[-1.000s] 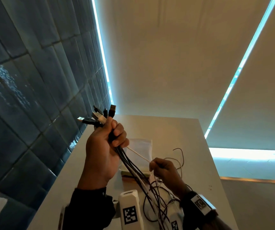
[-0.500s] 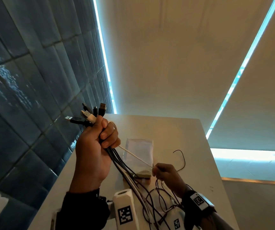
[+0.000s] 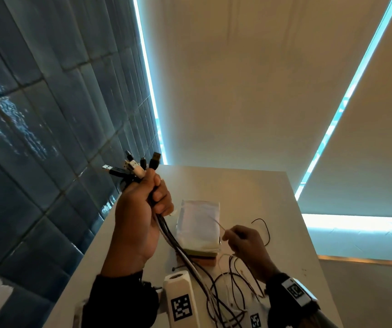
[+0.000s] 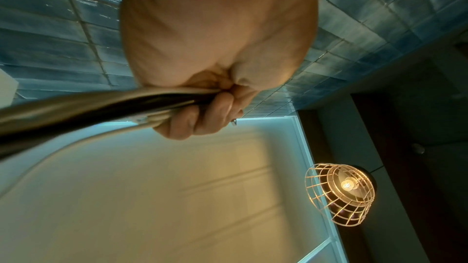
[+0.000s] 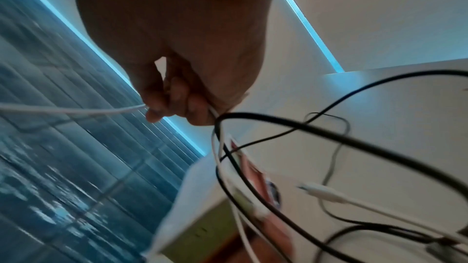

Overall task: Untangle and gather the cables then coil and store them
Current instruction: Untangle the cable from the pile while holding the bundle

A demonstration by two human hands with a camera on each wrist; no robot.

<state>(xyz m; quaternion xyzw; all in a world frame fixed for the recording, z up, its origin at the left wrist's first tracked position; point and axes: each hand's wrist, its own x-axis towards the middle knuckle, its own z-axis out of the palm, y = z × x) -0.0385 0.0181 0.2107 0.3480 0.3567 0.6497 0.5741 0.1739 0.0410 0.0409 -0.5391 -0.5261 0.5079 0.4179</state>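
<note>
Slackened since before, white cable (image 3: 216, 223) pinched by right hand (image 3: 244, 242) fingers; left hand (image 3: 140, 209) grips cable bundle (image 3: 178, 247).

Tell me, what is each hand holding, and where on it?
The left hand grips a bundle of cables just below their plugs. The right hand pinches a thin white cable partway along its length.

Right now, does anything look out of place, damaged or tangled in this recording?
No damage shows. The left hand grips a bundle of cables with the plugs fanned out unevenly above the fist. Below, loose cable loops still cross each other on the table, and the right hand pinches one white cable.
</note>
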